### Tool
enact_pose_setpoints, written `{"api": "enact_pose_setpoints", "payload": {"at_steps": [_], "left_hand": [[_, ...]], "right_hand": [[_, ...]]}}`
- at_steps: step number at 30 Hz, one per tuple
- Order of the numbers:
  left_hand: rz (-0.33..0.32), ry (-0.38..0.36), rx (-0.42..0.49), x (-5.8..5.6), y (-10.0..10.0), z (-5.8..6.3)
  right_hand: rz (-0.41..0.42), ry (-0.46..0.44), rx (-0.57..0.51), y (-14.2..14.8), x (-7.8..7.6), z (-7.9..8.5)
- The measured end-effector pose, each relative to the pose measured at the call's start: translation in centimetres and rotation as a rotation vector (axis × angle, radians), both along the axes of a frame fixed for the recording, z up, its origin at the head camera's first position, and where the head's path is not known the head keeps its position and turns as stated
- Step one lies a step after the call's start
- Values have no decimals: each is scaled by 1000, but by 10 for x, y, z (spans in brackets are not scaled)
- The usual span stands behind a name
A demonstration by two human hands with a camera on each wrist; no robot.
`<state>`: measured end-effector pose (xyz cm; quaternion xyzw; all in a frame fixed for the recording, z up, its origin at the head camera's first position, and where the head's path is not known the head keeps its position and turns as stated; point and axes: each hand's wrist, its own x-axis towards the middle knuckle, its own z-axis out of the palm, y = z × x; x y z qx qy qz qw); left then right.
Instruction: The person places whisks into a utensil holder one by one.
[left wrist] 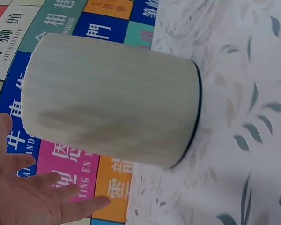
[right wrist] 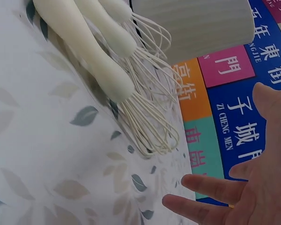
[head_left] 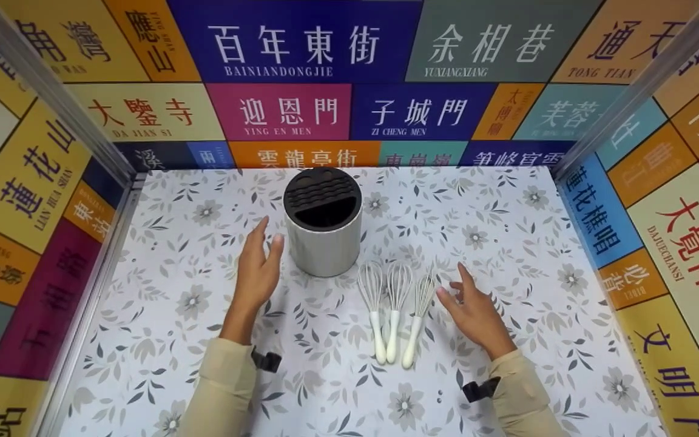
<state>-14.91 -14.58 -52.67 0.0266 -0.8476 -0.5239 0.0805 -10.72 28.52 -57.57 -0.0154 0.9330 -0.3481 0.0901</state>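
Observation:
A pale cylindrical utensil holder (head_left: pixel 324 249) with a black slotted lid (head_left: pixel 323 197) stands upright on the table. Just left of it is my left hand (head_left: pixel 257 267), fingers extended and nothing held; the left wrist view shows the holder's smooth side (left wrist: pixel 112 101) beyond the spread fingers (left wrist: pixel 79 206). To the holder's front right lie three cream-handled whisks, a left one (head_left: pixel 376 328), a middle one (head_left: pixel 394 328) and a right one (head_left: pixel 413 334), wire heads pointing away from me. My right hand (head_left: pixel 474 309) hovers beside the right whisk, fingers loosely spread and holding nothing.
The table (head_left: pixel 325 388) has a white covering printed with grey leaves and flowers. Colourful panels with Chinese lettering form a back wall (head_left: pixel 289 42), a left wall (head_left: pixel 22 182) and a right wall (head_left: pixel 677 200) around it. Metal posts (head_left: pixel 58 97) mark the corners.

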Motion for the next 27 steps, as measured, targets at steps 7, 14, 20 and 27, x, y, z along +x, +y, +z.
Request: {"api": "enact_pose_setpoints", "payload": {"at_steps": [7, 14, 20, 27], "left_hand": [[44, -72, 224, -18, 10, 9], [29, -35, 258, -30, 20, 16], [6, 15, 229, -36, 27, 16], [-7, 43, 232, -39, 32, 14]], "right_hand": [[-107, -127, -140, -9, 6, -9], [-228, -255, -285, -20, 15, -15], [-298, -328, -360, -29, 20, -18], [-365, -385, -464, -41, 22, -23]]}}
